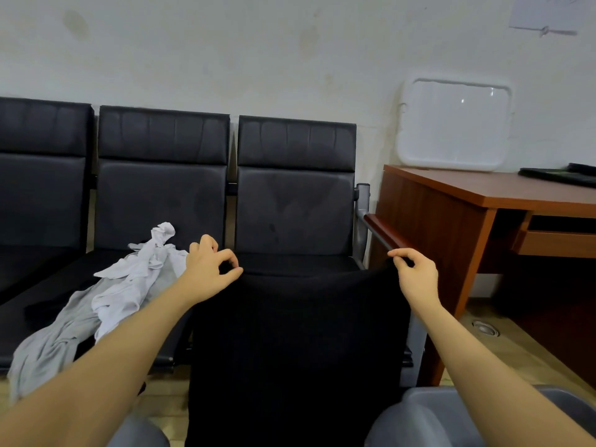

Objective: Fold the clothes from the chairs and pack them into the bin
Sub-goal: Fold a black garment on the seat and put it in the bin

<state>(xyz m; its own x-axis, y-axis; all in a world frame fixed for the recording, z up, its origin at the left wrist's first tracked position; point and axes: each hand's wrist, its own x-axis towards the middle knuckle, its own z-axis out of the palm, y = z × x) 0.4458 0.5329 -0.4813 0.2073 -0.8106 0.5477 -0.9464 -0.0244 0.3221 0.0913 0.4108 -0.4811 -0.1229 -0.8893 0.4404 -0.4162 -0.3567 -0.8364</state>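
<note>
head cam view: i've got the black knit garment (296, 343) stretched out flat in front of me, my left hand (209, 272) pinching one top corner and my right hand (416, 275) pinching the other, thumb and forefinger only. it hangs down between the two, in front of the row of black padded chairs (290, 195). the grey plastic bin (429, 417) sits low beside my right arm, i think, it's mostly cut off. a crumpled light grey and white pile of clothes (106, 295) is on the middle seat. worry: such a light pinch could let a corner slip, and the hem could drag on the floor.
</note>
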